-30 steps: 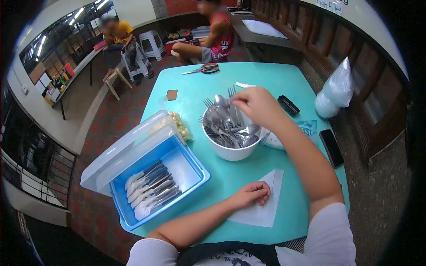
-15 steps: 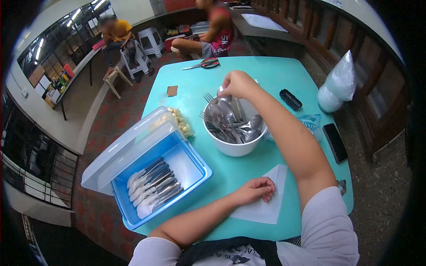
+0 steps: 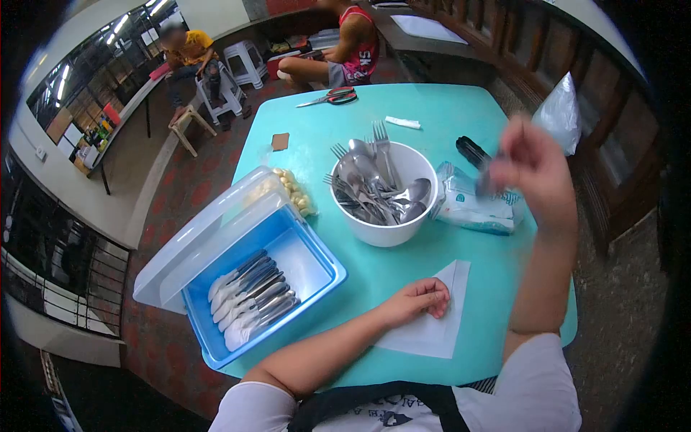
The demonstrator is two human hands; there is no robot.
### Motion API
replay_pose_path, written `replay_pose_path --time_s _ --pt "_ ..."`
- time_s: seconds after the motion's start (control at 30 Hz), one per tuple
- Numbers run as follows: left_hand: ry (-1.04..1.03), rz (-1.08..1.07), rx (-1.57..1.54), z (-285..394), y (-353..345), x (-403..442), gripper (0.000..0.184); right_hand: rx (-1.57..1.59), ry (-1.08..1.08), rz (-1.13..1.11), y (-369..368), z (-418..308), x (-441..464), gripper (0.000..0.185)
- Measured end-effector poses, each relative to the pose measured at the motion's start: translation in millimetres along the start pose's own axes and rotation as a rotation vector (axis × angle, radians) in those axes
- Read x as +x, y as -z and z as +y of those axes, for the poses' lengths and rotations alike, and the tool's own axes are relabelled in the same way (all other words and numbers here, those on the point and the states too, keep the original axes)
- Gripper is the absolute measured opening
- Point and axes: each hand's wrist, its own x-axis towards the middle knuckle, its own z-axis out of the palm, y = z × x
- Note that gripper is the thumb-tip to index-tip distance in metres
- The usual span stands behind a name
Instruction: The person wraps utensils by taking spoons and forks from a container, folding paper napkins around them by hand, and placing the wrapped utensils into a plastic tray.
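My right hand (image 3: 536, 169), smeared by motion, is raised over the table's right side. Its fingers close on a blurred greyish utensil, apparently a spoon (image 3: 489, 178). My left hand (image 3: 421, 299) rests with curled fingers on a white paper napkin (image 3: 448, 324); nothing shows in them. Ahead of it stands a white bowl (image 3: 385, 236) of loose metal spoons (image 3: 367, 167) and forks (image 3: 381, 140). Left of my left forearm, a blue plastic box (image 3: 317, 270) with its clear lid (image 3: 205, 234) tilted up holds several cutlery bundles (image 3: 252, 302), their ends wrapped in white paper.
On the turquoise table (image 3: 309, 147) are scissors (image 3: 331, 97), a brown square (image 3: 280, 142), a bag of yellowish pieces (image 3: 294, 191), a white strip (image 3: 402, 123), a black case (image 3: 471, 153) and a teal-white packet (image 3: 475, 209). Two people (image 3: 191, 54) (image 3: 349, 54) sit beyond.
My right hand has left the bowl and swung right, carrying the utensil. A fork now stands up at the bowl's back. My left hand remains on the napkin.
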Motion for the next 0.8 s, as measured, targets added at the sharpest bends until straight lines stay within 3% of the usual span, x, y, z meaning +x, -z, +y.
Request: replay_pose_path --time_s 0.07,0.13,0.2,0.3,0.37,0.4,0.47,0.53,0.6,0.67,0.73,0.8 --pt "-0.079 -0.026 0.120 12.9 -10.3 -5.4 0.024 0.024 -0.207 -0.074 -17.4 0.0 -48.9 0.028" --pt "-0.096 -0.073 0.163 15.3 -9.3 -8.6 0.032 -0.443 -0.338 -0.143 -39.5 -1.2 -80.9 0.027" --pt "-0.049 -0.138 0.124 4.8 -0.2 -9.6 0.039 -0.381 -0.387 -0.154 -52.1 22.7 -104.3 0.028" --pt "-0.068 -0.115 0.073 4.9 -13.2 -11.6 0.033 -0.373 -0.438 -0.223 -69.1 56.2 -117.5 0.028" --pt "0.079 -0.095 0.109 2.0 -4.2 -11.4 0.027 -0.426 -0.385 -0.238 -75.0 59.4 -109.6 0.028" --pt "0.152 -0.082 0.127 1.1 0.8 -11.4 0.025 -0.452 -0.358 -0.247 -76.4 59.6 -102.0 0.028" --pt "0.067 -0.140 0.031 0.5 3.0 -8.2 0.018 -0.579 -0.214 -0.160 -68.9 51.4 -67.6 0.025" --pt "-0.017 -0.122 0.047 -1.2 -1.4 -5.6 0.018 -0.641 -0.192 0.069 -60.2 51.4 -20.6 0.027" --pt "0.039 -0.040 0.018 0.6 -4.5 -6.2 0.020 -0.622 -0.044 0.218 -51.6 74.6 33.0 0.026" --pt "0.074 -0.025 0.035 2.2 -0.3 -4.8 0.022 -0.689 0.036 0.230 -46.6 122.5 83.3 0.038" --pt "0.099 -0.066 0.094 -1.9 14.9 -3.3 0.021 -0.658 -0.226 0.110 -46.9 171.3 128.1 0.045" --pt "0.093 -0.037 0.021 4.8 4.6 -7.1 0.025 -0.710 -0.314 0.015 -54.7 174.4 144.0 0.047"
